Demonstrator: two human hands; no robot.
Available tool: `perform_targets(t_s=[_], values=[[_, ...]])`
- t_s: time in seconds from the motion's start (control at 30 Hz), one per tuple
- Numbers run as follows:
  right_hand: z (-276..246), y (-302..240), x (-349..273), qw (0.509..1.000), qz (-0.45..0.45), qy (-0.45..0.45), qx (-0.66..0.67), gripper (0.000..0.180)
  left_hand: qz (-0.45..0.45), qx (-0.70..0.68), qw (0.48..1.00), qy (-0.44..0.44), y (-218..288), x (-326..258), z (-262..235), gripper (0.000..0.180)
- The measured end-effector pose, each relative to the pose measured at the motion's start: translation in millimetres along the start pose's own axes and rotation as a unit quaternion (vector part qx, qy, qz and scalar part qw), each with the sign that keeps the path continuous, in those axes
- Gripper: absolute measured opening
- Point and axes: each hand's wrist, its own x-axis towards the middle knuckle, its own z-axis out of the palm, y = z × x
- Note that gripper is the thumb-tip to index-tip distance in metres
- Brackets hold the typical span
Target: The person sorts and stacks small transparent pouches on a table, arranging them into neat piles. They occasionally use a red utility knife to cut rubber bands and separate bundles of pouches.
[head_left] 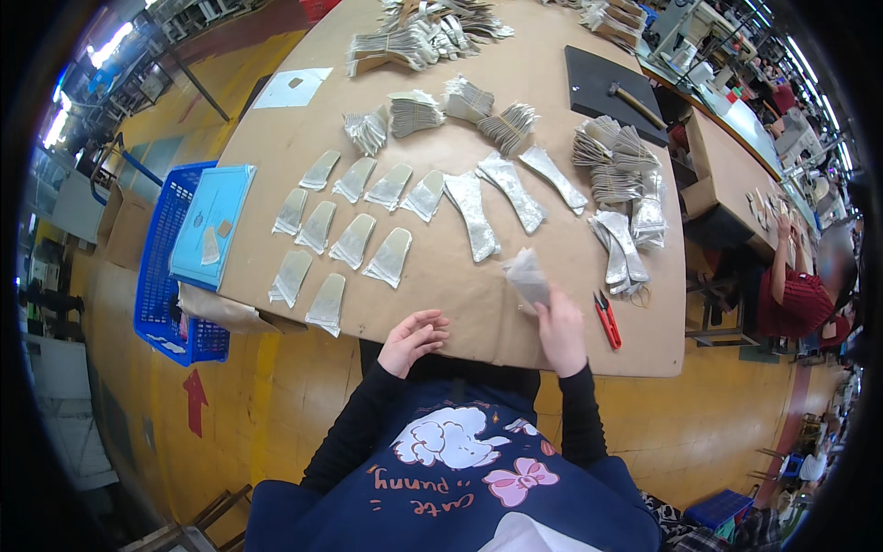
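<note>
Yellow workshop floor surrounds your tan board desk point(441, 276), with a blue plastic crate point(161, 276) at nine o'clock and another person in a red top point(796, 299) seated at three o'clock. Your right hand point(561, 331) grips a thin silvery-grey tapered piece point(528, 278) just above the near edge; your left hand point(412, 339) rests loosely curled and empty. Careful: the piece could slip off that edge, or your wrist could knock the red-handled snips point(607, 319) just beside it.
</note>
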Motion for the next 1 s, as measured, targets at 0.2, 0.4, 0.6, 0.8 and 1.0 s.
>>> perform_targets(t_s=[0.2,0.4,0.6,0.8,1.0], values=[[-33,43,34,0.98,0.057,0.009,0.191,0.041,0.002,0.037,0.999,-0.01,10,18,10,0.034],[-17,66,38,0.996,0.004,-0.039,-0.079,0.077,-0.005,0.064,0.997,-0.032,16,51,27,0.033],[-17,43,26,0.979,0.153,-0.088,0.105,0.092,-0.022,0.092,0.992,-0.079,11,74,34,0.032],[10,16,20,0.807,0.23,0.054,0.541,0.051,-0.039,0.084,0.991,-0.094,11,80,25,0.033],[44,-16,24,0.636,0.222,0.269,0.688,0.059,-0.023,0.046,0.994,-0.1,8,75,21,0.034]])
